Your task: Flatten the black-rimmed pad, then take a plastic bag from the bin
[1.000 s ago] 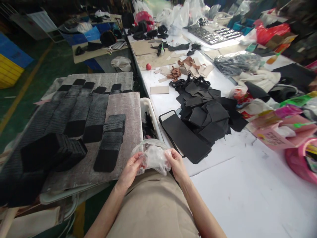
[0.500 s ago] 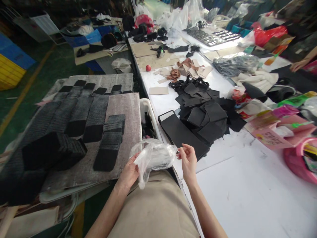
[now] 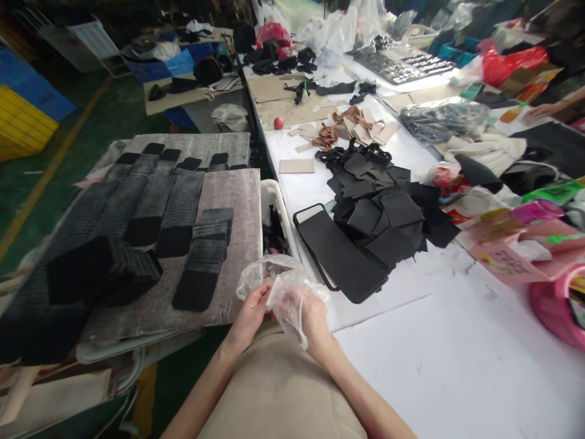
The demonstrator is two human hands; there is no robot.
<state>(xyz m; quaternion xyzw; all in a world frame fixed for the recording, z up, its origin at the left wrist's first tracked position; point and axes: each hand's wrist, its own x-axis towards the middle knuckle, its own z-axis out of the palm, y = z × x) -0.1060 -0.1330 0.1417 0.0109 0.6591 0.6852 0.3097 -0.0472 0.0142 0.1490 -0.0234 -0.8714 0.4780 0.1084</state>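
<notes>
A crumpled clear plastic bag (image 3: 290, 308) hangs above my lap between my two hands. My left hand (image 3: 252, 308) pinches its edge on the left. My right hand (image 3: 313, 314) is behind or inside the thin film, which veils its fingers, so their pose is unclear. Just beyond, on the white table, lies a long black rounded panel (image 3: 347, 256) on top of a framed piece with a pale window. A heap of black cut pieces (image 3: 384, 210) adjoins it. To the left, stacked dark rounded pieces (image 3: 196, 289) lie in overlapping rows on a grey board (image 3: 242, 244).
A white bin (image 3: 278, 201) stands between the board and the white table (image 3: 457, 341). On the right are a pink box (image 3: 507, 259) and a pink basket (image 3: 548, 305). Brown scraps (image 3: 326, 135) and a red ball-like object (image 3: 278, 123) lie farther back. Another person's hand (image 3: 542, 111) shows at the far right.
My right hand has moved left from beside the bag to behind or into its film. My left hand has shifted slightly right. The black panel now lies at a different angle on the framed piece.
</notes>
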